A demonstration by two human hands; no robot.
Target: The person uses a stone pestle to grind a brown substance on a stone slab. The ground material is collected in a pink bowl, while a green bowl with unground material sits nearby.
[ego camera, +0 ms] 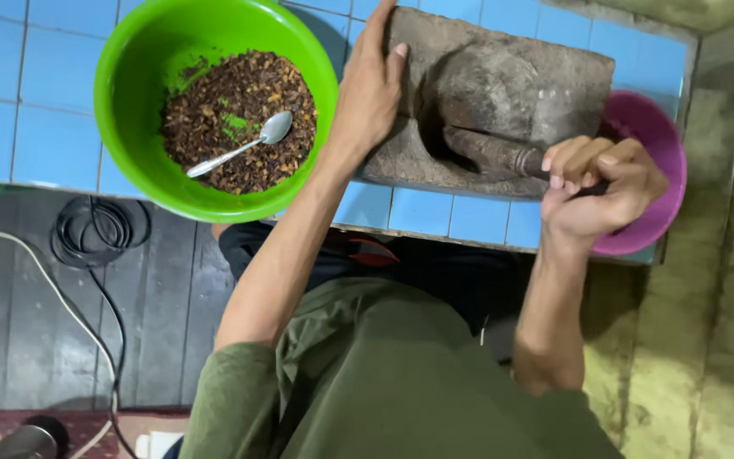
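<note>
Blue-tiled counter [53,136] over dark plank floor. Left hand [371,85] lies flat on the stone mortar slab's [503,76] left edge, fingers together and extended; right hand [601,187] is clamped around the stone pestle [490,153], which lies in the slab's hollow. Green bowl [129,85] of brown spice with a spoon [244,144] sits left, pink bowl [652,127] right.

There is just one view, from a camera worn on the person's head. It looks almost straight down over their own green-shirted chest and forearms, so the body fills the bottom of the frame and the blue-tiled counter [53,136] runs across the top. It sits close: the round green plastic bowl [129,76] and the grey rectangular stone grinding slab [511,76] are cut off at the upper edge. The dark plank floor [163,323] shows lower left, a mottled yellowish wall [724,297] along the right.
</note>
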